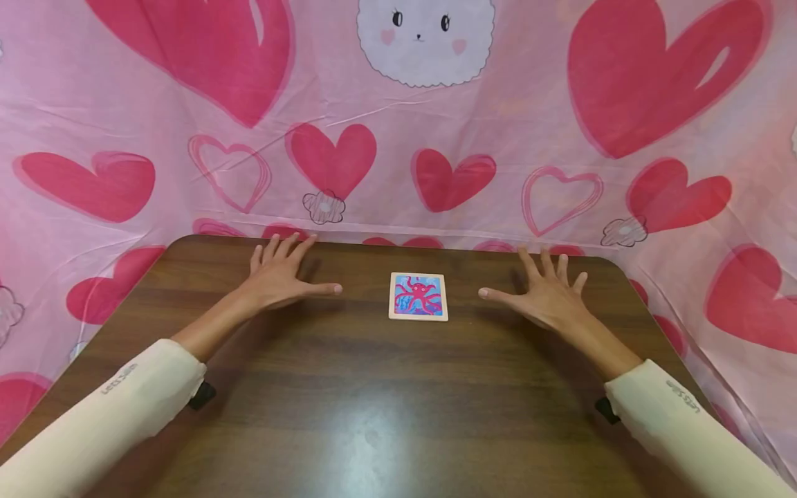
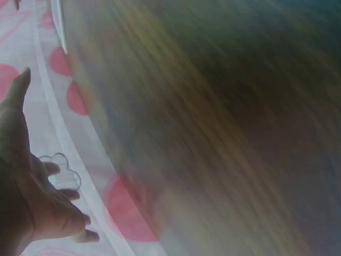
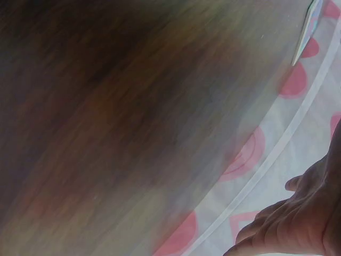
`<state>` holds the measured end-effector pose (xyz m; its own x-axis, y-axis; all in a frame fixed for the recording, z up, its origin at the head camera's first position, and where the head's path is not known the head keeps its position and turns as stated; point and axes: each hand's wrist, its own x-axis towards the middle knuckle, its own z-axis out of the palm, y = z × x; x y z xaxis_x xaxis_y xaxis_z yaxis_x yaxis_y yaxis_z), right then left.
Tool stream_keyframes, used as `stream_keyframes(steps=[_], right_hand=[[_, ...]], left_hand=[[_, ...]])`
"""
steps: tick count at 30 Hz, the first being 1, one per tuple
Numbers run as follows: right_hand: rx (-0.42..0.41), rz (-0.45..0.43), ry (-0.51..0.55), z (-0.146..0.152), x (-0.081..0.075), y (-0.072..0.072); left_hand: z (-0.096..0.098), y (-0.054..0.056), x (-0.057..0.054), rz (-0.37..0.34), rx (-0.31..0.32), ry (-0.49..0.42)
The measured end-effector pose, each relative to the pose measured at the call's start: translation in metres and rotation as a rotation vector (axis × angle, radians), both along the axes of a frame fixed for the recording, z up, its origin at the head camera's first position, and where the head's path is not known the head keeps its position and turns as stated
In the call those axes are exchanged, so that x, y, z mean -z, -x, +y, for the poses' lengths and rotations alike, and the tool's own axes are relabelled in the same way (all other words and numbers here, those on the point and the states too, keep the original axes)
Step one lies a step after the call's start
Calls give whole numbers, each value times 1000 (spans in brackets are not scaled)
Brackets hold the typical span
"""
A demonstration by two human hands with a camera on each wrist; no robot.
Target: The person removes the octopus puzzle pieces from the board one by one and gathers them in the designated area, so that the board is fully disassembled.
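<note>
A small square picture board [image 1: 418,297] lies flat toward the far side of the table, showing a pink octopus on blue inside a pale wooden border. To its left is my left hand [image 1: 278,275], fingers spread and thumb pointing toward the board, touching nothing that I can see. My right hand [image 1: 548,294] mirrors it on the other side, also spread and apart from the board. In the left wrist view the left hand [image 2: 32,197] shows at the left edge. The right wrist view has the right hand [image 3: 298,213] at lower right, and a thin edge of the board [image 3: 306,34] above.
The brown wood-grain table [image 1: 373,387] has rounded far corners and a bright glare patch near the front. Behind and beside it hangs a pink cloth [image 1: 386,111] printed with hearts. Pale sleeves [image 1: 124,408] cover both forearms, with a dark piece under each wrist.
</note>
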<state>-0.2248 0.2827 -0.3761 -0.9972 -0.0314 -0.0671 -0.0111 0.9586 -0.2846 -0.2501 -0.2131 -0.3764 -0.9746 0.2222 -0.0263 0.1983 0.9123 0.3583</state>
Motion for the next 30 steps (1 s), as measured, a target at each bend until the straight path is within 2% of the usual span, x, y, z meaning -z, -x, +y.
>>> stream_keyframes(steps=[5, 15, 24, 30], right_hand=[[-11, -19, 21, -7, 2, 2], [-47, -70, 73, -25, 5, 6], [-68, -87, 83, -38, 7, 8], [-87, -120, 109, -44, 7, 9]], left_hand=[[13, 4, 4, -19, 53, -43], [36, 14, 13, -27, 134, -65], [58, 18, 19, -93, 164, -56], [66, 20, 21, -108, 176, -61]])
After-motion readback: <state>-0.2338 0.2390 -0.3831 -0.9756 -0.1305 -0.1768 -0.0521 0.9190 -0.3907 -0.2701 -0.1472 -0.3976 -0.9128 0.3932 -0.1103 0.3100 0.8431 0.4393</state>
